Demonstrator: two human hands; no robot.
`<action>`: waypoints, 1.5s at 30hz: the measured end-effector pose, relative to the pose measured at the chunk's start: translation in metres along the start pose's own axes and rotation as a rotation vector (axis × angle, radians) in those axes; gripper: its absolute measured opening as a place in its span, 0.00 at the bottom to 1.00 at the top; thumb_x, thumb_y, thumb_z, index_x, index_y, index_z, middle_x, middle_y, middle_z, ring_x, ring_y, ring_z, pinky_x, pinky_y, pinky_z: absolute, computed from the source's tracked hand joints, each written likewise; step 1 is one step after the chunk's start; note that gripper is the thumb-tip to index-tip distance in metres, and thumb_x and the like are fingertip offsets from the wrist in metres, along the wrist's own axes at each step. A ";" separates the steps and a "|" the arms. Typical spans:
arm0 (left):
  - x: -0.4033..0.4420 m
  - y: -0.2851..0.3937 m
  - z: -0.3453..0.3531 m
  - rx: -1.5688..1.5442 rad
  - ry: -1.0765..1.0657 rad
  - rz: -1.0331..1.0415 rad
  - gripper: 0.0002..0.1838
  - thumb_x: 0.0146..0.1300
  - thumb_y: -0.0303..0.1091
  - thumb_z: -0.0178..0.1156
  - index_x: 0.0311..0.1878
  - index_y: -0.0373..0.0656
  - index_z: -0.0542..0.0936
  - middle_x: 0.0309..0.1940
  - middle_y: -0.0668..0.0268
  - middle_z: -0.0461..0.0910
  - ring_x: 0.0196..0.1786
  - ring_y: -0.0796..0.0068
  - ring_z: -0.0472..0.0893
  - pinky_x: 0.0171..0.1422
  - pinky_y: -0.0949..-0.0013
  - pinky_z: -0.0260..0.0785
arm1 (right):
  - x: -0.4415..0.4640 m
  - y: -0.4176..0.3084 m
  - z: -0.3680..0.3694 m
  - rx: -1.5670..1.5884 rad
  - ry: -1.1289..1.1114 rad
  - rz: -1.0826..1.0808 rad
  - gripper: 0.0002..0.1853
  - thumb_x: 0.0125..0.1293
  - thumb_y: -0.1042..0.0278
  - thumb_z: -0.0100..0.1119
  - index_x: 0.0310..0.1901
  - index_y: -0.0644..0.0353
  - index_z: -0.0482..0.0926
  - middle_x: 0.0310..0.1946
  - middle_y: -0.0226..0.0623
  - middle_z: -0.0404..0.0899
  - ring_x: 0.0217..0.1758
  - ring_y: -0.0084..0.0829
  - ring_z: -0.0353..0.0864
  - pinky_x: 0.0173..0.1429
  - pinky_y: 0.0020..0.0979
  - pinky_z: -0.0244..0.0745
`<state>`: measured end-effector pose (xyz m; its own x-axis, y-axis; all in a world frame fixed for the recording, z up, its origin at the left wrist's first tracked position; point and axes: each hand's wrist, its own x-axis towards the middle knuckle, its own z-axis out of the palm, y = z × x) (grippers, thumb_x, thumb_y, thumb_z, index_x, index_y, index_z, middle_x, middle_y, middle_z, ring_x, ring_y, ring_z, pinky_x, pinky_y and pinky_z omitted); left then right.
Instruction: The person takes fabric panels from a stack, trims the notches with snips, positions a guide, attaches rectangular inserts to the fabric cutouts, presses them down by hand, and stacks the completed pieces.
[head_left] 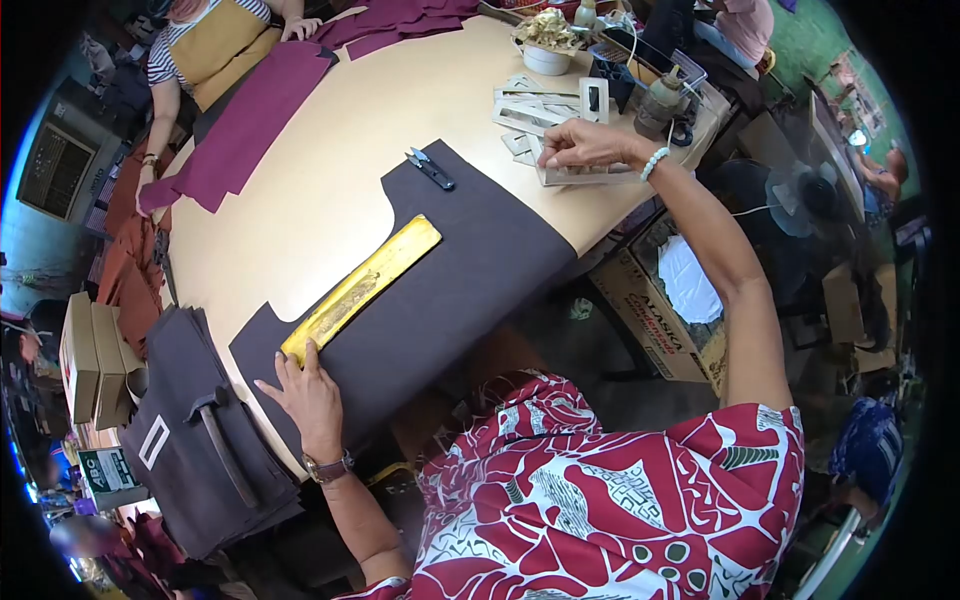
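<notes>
A dark cut fabric piece [470, 240] lies flat on the pale table [330, 150]. On it rests a long yellow block [362, 290], set diagonally. My left hand [307, 395] has its fingers spread, with fingertips touching the block's lower end and the fabric. Near the fabric's top corner lies a small pair of thread snips [430, 170]. At the table's right side, my right hand [583, 146] is closed over a group of pale flat templates [530, 115]; its fingers are bent in a pinch, and what they grip is too small to make out.
Across the table a person [215, 50] handles maroon fabric [255, 130]. A hammer [222, 445] lies on stacked dark fabric [165, 480] at left. A white bowl [547, 60] and a bottle [662, 98] stand at the back right. Below is a cardboard box [640, 310].
</notes>
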<state>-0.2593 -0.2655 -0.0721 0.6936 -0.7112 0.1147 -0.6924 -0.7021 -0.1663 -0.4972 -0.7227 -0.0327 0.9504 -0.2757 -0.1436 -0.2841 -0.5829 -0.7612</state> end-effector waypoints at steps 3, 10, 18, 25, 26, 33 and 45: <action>0.000 0.000 0.000 -0.003 0.009 0.005 0.20 0.63 0.30 0.51 0.59 0.50 0.74 0.54 0.56 0.72 0.67 0.57 0.63 0.68 0.30 0.40 | 0.003 -0.025 0.000 -0.038 0.094 0.036 0.10 0.58 0.65 0.62 0.35 0.64 0.80 0.28 0.31 0.81 0.32 0.20 0.76 0.38 0.26 0.71; 0.011 0.006 -0.011 -0.052 0.031 -0.079 0.16 0.63 0.31 0.51 0.54 0.47 0.76 0.54 0.59 0.72 0.66 0.58 0.64 0.67 0.29 0.42 | 0.043 -0.055 0.000 0.161 0.285 -0.175 0.10 0.65 0.64 0.58 0.41 0.62 0.77 0.29 0.24 0.78 0.33 0.13 0.72 0.38 0.20 0.69; 0.017 0.077 -0.028 -1.849 -0.132 -0.101 0.34 0.67 0.49 0.51 0.69 0.37 0.58 0.64 0.53 0.64 0.65 0.62 0.67 0.68 0.59 0.57 | 0.082 -0.152 0.081 0.606 0.378 -0.214 0.11 0.66 0.65 0.55 0.46 0.59 0.78 0.32 0.26 0.80 0.31 0.14 0.77 0.32 0.17 0.71; 0.014 0.068 -0.014 -2.479 -0.271 -0.237 0.28 0.67 0.33 0.53 0.69 0.44 0.58 0.58 0.59 0.70 0.56 0.64 0.74 0.58 0.45 0.72 | 0.083 -0.202 0.218 0.666 0.117 -0.366 0.16 0.68 0.69 0.52 0.54 0.66 0.75 0.35 0.32 0.80 0.38 0.18 0.78 0.45 0.21 0.74; 0.011 0.061 0.000 -2.525 -0.292 -0.314 0.27 0.68 0.30 0.50 0.69 0.43 0.57 0.59 0.56 0.69 0.58 0.58 0.74 0.58 0.44 0.72 | 0.081 -0.200 0.219 0.613 0.178 -0.395 0.16 0.68 0.69 0.52 0.53 0.68 0.76 0.39 0.35 0.81 0.44 0.21 0.78 0.50 0.23 0.73; -0.005 0.037 -0.003 -2.782 -0.263 -0.267 0.26 0.70 0.30 0.43 0.70 0.42 0.52 0.62 0.46 0.64 0.65 0.46 0.66 0.58 0.41 0.71 | 0.049 -0.147 0.170 0.193 0.560 -0.137 0.15 0.67 0.69 0.54 0.52 0.68 0.76 0.42 0.37 0.82 0.45 0.25 0.80 0.48 0.25 0.75; -0.036 0.021 -0.026 -2.582 -0.652 -0.223 0.30 0.66 0.26 0.51 0.69 0.34 0.53 0.61 0.41 0.64 0.59 0.42 0.72 0.51 0.50 0.78 | 0.060 -0.116 0.135 0.667 0.732 -0.060 0.09 0.66 0.73 0.53 0.46 0.60 0.79 0.32 0.30 0.82 0.32 0.16 0.79 0.31 0.17 0.72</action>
<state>-0.3039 -0.2561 -0.0544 0.3760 -0.8988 -0.2253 0.7961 0.1889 0.5750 -0.3904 -0.5679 -0.0382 0.5848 -0.7950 0.1613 0.1044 -0.1234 -0.9869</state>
